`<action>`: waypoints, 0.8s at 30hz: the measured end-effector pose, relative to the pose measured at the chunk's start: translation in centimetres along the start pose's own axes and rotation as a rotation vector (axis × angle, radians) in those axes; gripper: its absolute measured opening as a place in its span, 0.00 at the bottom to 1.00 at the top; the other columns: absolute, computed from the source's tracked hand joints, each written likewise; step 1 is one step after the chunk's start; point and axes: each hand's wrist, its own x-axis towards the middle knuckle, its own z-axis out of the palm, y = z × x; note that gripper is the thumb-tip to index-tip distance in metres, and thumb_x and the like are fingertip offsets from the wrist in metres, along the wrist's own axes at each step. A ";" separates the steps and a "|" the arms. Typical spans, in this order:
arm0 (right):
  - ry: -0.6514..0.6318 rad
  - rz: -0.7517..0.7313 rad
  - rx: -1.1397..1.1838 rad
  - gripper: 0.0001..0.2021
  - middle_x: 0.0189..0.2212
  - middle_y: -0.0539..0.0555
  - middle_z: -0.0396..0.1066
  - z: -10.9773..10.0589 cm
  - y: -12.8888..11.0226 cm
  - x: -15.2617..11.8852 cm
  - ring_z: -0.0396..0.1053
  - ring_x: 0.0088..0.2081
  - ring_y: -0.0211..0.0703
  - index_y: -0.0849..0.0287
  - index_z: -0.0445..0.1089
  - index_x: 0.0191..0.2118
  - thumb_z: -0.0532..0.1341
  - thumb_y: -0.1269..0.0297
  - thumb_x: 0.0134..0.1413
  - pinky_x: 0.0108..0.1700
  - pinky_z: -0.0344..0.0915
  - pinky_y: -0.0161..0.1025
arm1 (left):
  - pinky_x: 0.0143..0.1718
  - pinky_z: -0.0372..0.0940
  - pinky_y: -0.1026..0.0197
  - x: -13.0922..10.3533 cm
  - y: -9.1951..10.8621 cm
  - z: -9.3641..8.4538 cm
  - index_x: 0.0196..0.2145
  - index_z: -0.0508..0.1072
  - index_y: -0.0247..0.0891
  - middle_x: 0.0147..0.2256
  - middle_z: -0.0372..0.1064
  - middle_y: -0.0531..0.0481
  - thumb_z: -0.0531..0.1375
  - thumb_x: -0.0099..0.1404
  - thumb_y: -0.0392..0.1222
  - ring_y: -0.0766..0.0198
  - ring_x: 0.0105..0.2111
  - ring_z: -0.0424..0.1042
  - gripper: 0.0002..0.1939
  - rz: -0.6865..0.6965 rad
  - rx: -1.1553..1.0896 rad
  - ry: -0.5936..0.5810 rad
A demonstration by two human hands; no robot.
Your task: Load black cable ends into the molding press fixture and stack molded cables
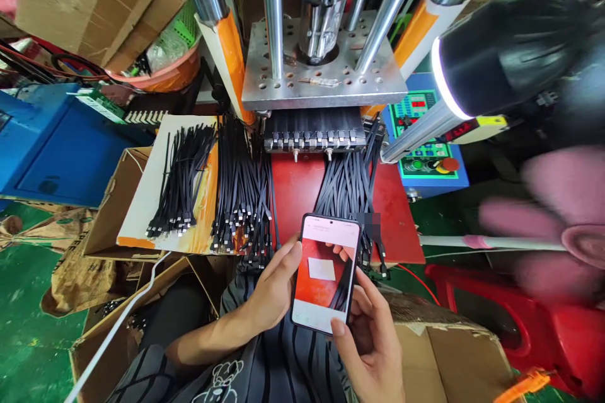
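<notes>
Both hands hold a smartphone [317, 308] upright in front of my lap, its lit screen showing a photo of a white paper on a red surface. My left hand [276, 283] grips the phone's left edge, thumb along the side. On the right edge, my right hand [373, 334] curls its fingers round, with the thumb over the lower right corner of the screen. Just beyond the phone lies a bundle of black cables [347, 179] on the red board [295, 189]. More black cables [243, 195] lie to the left, and another bunch [182, 170] sits on a white board [151, 195].
A press with a steel plate [326, 91] stands ahead, above a black mould [314, 129]. To the right are a lamp [501, 50], a control box [425, 138], a blurred pink fan [567, 220] and a red chair [534, 334]. Cardboard boxes [454, 359] flank my lap.
</notes>
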 end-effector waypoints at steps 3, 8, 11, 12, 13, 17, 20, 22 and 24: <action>0.042 0.073 0.034 0.32 0.55 0.60 0.75 0.5 -0.1 -0.2 0.79 0.50 0.52 0.46 0.57 0.72 0.64 0.61 0.67 0.45 0.80 0.44 | 0.65 0.61 0.49 -0.1 0.1 -0.1 0.52 0.79 0.37 0.51 0.80 0.42 0.65 0.69 0.57 0.46 0.58 0.73 0.23 0.011 0.018 -0.023; 0.059 0.044 0.013 0.32 0.56 0.61 0.75 0.7 -0.1 -0.3 0.79 0.50 0.55 0.49 0.58 0.72 0.64 0.61 0.66 0.45 0.81 0.47 | 0.65 0.61 0.49 -0.1 0.3 0.1 0.53 0.79 0.38 0.51 0.79 0.43 0.65 0.68 0.57 0.45 0.59 0.73 0.24 0.005 0.034 -0.001; 0.077 0.107 0.015 0.30 0.55 0.61 0.76 0.9 -0.3 -0.1 0.80 0.43 0.50 0.49 0.57 0.72 0.63 0.61 0.68 0.30 0.80 0.38 | 0.65 0.62 0.48 -0.1 0.4 0.3 0.53 0.79 0.39 0.52 0.79 0.43 0.66 0.67 0.58 0.45 0.59 0.72 0.25 -0.010 0.022 0.005; 0.083 0.117 0.013 0.30 0.54 0.61 0.76 1.1 -0.3 -0.1 0.80 0.41 0.49 0.49 0.57 0.72 0.62 0.61 0.68 0.27 0.79 0.36 | 0.65 0.63 0.48 -0.1 0.4 0.3 0.54 0.79 0.39 0.52 0.79 0.43 0.66 0.67 0.58 0.45 0.60 0.72 0.25 -0.012 0.019 0.005; 0.094 0.104 0.005 0.29 0.54 0.61 0.76 1.2 -0.2 0.0 0.80 0.42 0.49 0.49 0.58 0.72 0.62 0.62 0.68 0.28 0.79 0.36 | 0.65 0.63 0.48 -0.1 0.3 0.3 0.54 0.78 0.39 0.53 0.79 0.43 0.65 0.67 0.59 0.45 0.60 0.72 0.25 -0.014 0.020 0.001; 0.152 -0.030 -0.072 0.33 0.61 0.64 0.71 2.1 0.3 0.0 0.75 0.57 0.56 0.52 0.57 0.72 0.66 0.63 0.64 0.52 0.79 0.48 | 0.66 0.61 0.50 -0.3 0.1 -0.1 0.57 0.77 0.39 0.55 0.77 0.43 0.63 0.69 0.59 0.46 0.62 0.70 0.26 -0.003 0.063 -0.004; 0.144 -0.023 -0.081 0.37 0.64 0.64 0.68 2.3 0.8 -0.1 0.73 0.60 0.56 0.53 0.56 0.72 0.68 0.63 0.61 0.56 0.77 0.49 | 0.68 0.59 0.51 -0.3 -0.1 -0.6 0.58 0.76 0.41 0.58 0.75 0.44 0.61 0.71 0.58 0.47 0.64 0.68 0.25 0.015 0.106 -0.012; 0.134 -0.009 -0.069 0.36 0.64 0.63 0.68 2.4 1.0 -0.2 0.73 0.60 0.55 0.52 0.55 0.73 0.67 0.63 0.62 0.55 0.77 0.48 | 0.68 0.58 0.51 -0.3 -0.3 -1.0 0.58 0.76 0.42 0.59 0.74 0.44 0.61 0.71 0.59 0.48 0.65 0.66 0.25 0.012 0.129 -0.010; 0.139 -0.001 -0.064 0.35 0.64 0.63 0.68 2.3 1.1 -0.2 0.73 0.60 0.55 0.52 0.55 0.73 0.66 0.62 0.64 0.55 0.77 0.47 | 0.70 0.56 0.51 -0.3 -0.6 -1.4 0.57 0.77 0.43 0.60 0.73 0.45 0.61 0.71 0.60 0.48 0.66 0.65 0.25 0.008 0.153 0.019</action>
